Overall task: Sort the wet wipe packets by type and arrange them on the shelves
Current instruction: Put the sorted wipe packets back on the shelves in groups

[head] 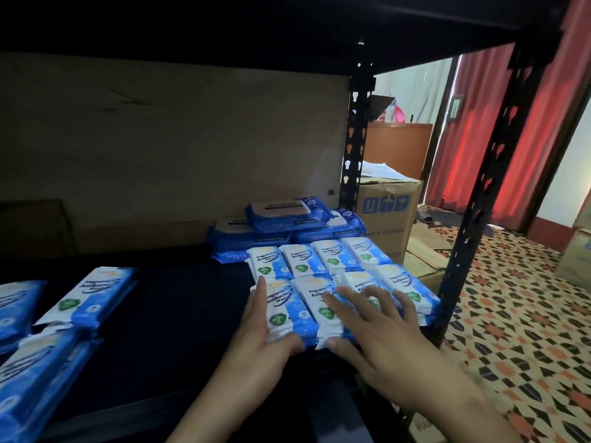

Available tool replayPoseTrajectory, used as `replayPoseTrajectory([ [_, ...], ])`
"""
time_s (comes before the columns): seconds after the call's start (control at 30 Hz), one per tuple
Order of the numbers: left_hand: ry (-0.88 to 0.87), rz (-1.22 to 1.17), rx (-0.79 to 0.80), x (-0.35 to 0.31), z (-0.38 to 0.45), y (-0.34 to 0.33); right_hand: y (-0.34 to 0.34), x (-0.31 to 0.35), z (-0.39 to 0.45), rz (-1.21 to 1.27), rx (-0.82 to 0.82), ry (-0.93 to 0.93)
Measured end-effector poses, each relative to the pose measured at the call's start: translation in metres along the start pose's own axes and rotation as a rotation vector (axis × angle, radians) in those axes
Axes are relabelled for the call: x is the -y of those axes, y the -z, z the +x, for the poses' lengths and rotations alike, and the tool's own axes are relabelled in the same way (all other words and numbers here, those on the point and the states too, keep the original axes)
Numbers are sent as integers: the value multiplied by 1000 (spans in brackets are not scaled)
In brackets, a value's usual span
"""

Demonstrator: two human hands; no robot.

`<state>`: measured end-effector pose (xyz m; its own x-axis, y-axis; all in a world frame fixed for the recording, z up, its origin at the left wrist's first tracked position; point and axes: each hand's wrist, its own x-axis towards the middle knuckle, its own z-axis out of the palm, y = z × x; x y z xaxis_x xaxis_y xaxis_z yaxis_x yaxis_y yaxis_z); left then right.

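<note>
**A:** Talk me through it, starting far left of the shelf post (351, 148).

**B:** Well left of the post, at the picture's edge, loose white-and-blue packets (86, 295) lie tilted and unsorted on the dark shelf (179, 314). Nearer the post, the same kind sits in a tidy block (339, 270), two rows, edges touching. Behind that block, against the back board, the darker blue flat packs (281, 225) are stacked on their own.

**A:** And my hands?

**B:** My left hand (259, 334) cups the block's left front packet (281, 308), fingers straight along its side, thumb hooked under the near edge, so it's gripping lightly. My right hand (377, 327) lies spread and open on top of the front row, thumb at the near seam, closed on nothing.

**A:** So what's the step?

**B:** Squaring up the front row, I'd judge. To do it well I'd push inward with the left palm while the right presses flat, so the soft packs don't ride over each other. Keep the near edges level with the shelf lip, and don't shove the row right, since the last packet sits near the open end by the front post (473, 219).
</note>
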<state>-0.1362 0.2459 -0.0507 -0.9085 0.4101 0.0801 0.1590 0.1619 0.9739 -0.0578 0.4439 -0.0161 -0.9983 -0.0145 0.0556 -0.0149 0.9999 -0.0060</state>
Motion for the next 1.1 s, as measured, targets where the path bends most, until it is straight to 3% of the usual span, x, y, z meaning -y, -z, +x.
replayPoseTrajectory([
  [0.13, -23, -197, -185, -2, 20, 6, 18, -8, 9, 131, -56, -51],
  [0.23, 12, -308, -154, -8, 40, 4, 28, -23, 42, 98, -127, -225],
  [0.4, 15, -133, -94, -10, 56, -5, 28, -54, 85, 141, 108, -501],
  [0.5, 13, -29, -108, -11, 56, -10, 22, -56, 84, 180, 185, -513],
  [0.9, 19, 36, -106, -12, 63, -20, 12, -54, 94, 212, 134, -496],
  [1.1, 52, 41, -20, -13, 66, -16, 16, -60, 95, 231, 136, -485],
])
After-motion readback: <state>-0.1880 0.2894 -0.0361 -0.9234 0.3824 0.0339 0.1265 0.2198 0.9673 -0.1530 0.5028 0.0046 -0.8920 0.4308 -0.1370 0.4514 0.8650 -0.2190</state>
